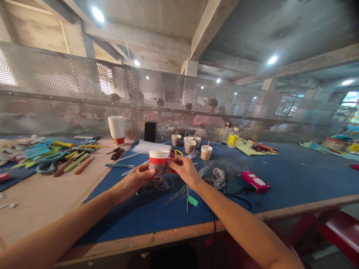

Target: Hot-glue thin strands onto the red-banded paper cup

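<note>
A paper cup (158, 160) with a white rim, a red band and a grey wrapped lower part is held up over the blue table (294, 179). My left hand (140, 177) grips its left side with curled fingers. At the cup's right side my right hand (183, 168) pinches it with the fingertips. A tangle of thin wire (157, 185) lies on the table just under the hands. Several straight wire pieces (182, 192) fan out beside it.
Finished grey cups with handles (190, 144) stand behind, with a stack of white cups (116, 129), a black phone (149, 131) and bottles (232, 137). A pink glue gun (255, 181) lies at the right. Scissors, sticks and foam scraps (53, 158) cover the left. A perforated metal screen (179, 101) backs the table.
</note>
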The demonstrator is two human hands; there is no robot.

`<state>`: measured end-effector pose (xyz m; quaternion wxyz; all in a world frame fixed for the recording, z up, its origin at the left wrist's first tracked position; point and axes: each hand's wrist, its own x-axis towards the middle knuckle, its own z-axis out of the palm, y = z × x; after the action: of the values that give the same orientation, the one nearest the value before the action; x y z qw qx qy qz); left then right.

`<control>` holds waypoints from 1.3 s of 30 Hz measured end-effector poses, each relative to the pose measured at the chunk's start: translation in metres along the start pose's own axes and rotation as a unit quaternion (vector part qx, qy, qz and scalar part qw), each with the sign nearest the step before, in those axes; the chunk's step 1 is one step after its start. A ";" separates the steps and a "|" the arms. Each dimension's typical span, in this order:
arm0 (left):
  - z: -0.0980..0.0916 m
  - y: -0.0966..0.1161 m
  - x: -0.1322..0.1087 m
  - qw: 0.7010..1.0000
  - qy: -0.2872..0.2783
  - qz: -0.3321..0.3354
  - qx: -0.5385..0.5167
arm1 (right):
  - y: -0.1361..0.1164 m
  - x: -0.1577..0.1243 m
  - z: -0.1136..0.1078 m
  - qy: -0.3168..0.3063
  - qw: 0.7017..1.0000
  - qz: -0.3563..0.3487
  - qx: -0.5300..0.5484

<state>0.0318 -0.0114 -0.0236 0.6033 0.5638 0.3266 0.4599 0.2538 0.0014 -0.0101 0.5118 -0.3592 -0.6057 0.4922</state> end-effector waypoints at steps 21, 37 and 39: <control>0.000 0.001 -0.001 1.000 -0.012 -0.004 0.007 | -0.003 0.001 0.001 -0.006 0.999 0.037 0.027; 0.000 0.003 -0.002 1.000 -0.012 -0.014 -0.021 | -0.001 -0.001 0.001 -0.036 0.998 0.029 0.039; -0.001 0.003 -0.001 1.000 0.000 -0.009 -0.017 | 0.002 0.001 0.001 -0.037 0.999 0.014 0.033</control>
<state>0.0301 -0.0122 -0.0211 0.6172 0.5505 0.3238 0.4596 0.2529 0.0022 -0.0117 0.4933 -0.3326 -0.6025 0.5320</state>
